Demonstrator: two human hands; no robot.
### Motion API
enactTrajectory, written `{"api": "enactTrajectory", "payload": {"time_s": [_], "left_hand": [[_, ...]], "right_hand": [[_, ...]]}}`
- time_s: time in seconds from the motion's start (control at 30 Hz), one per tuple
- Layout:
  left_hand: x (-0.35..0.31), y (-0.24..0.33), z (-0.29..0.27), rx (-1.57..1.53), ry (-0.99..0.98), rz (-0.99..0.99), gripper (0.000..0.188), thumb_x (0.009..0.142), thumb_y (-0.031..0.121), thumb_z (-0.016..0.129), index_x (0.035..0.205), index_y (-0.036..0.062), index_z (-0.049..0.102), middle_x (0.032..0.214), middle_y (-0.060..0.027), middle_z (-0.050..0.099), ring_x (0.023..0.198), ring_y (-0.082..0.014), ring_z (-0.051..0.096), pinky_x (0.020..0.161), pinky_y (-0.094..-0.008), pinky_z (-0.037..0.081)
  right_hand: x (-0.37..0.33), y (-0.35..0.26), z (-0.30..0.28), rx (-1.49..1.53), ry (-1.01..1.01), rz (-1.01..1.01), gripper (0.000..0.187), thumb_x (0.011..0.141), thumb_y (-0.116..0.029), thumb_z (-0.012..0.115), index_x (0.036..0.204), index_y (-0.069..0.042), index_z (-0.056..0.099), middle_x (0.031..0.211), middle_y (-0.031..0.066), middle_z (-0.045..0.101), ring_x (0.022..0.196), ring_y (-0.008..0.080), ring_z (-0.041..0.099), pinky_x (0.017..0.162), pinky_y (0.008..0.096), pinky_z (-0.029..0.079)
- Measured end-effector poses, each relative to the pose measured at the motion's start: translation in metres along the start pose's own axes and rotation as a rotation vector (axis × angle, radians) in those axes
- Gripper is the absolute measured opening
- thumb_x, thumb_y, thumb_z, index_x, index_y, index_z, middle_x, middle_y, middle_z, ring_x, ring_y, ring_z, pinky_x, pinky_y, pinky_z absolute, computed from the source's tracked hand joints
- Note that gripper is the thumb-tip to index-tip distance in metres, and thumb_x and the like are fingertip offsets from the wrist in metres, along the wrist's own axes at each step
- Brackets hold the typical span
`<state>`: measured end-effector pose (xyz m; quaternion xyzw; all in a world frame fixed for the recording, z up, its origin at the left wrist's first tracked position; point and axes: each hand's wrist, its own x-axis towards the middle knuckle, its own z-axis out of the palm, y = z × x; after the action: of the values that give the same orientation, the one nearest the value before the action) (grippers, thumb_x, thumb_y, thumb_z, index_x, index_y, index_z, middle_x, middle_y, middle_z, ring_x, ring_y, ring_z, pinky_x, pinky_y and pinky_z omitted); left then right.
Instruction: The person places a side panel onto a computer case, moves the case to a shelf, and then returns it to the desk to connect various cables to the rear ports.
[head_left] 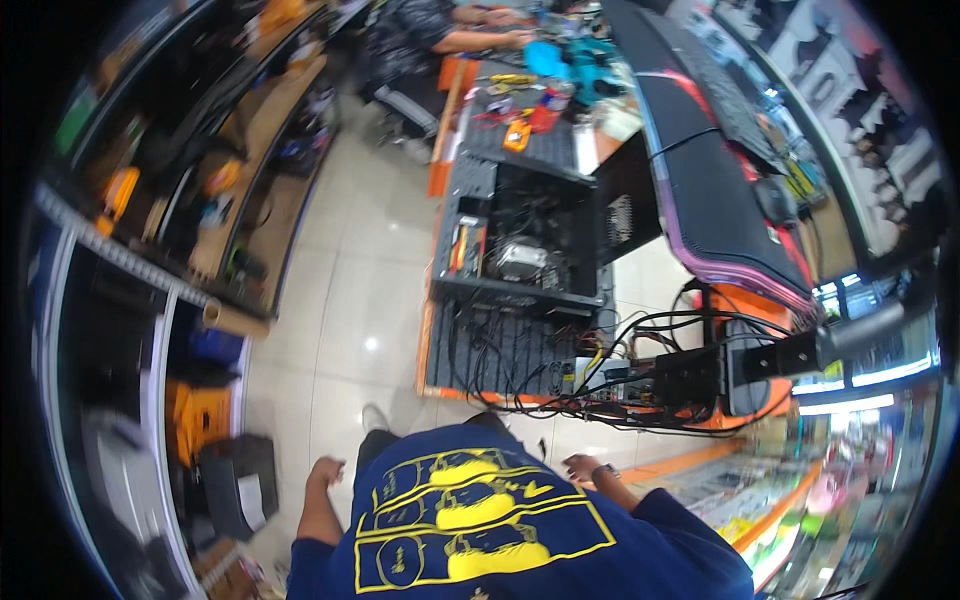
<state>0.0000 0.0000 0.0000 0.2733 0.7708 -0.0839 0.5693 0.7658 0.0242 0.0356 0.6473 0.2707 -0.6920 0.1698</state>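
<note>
At the near end of the bench, in the head view, both hands hang free: the left hand (328,470) and the right hand (582,467) seem empty, their fingers loosely apart, well short of everything on the ribbed black mat (515,350). The black computer case (520,293) lies open-side up on that mat, a silver-coloured part (523,261) showing inside; loose black cables (497,368) tangle on its near side. I judge this a pause between steps of work on the case. Reaching it would call for stepping up and clearing those cables, which could snag.
</note>
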Motion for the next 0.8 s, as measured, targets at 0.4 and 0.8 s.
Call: {"api": "enactTrajectory", "payload": {"time_s": [0.4, 0.8], "left_hand": [[0.059, 0.117, -0.21, 0.36, -0.225, 0.356, 0.033, 0.094, 0.027, 0.062, 0.117, 0.0027, 0.063, 0.089, -0.0111, 0.073, 0.072, -0.0235, 0.071, 0.065, -0.0399, 0.054], [0.085, 0.345, -0.365, 0.65, -0.252, 0.431, 0.032, 0.094, 0.031, 0.064, 0.11, 0.0041, 0.069, 0.087, -0.0084, 0.074, 0.072, -0.0211, 0.071, 0.059, -0.0363, 0.054]], "right_hand": [[-0.134, -0.249, 0.153, -0.763, 0.355, -0.299, 0.043, 0.098, -0.043, 0.052, 0.102, -0.008, 0.076, 0.104, 0.0196, 0.073, 0.1, 0.04, 0.069, 0.089, 0.0504, 0.052], [-0.591, -0.563, 0.039, -0.225, 2.099, -0.812, 0.02, 0.096, -0.02, 0.066, 0.1, -0.001, 0.07, 0.092, 0.0113, 0.068, 0.082, 0.0245, 0.067, 0.077, 0.032, 0.051]]}}
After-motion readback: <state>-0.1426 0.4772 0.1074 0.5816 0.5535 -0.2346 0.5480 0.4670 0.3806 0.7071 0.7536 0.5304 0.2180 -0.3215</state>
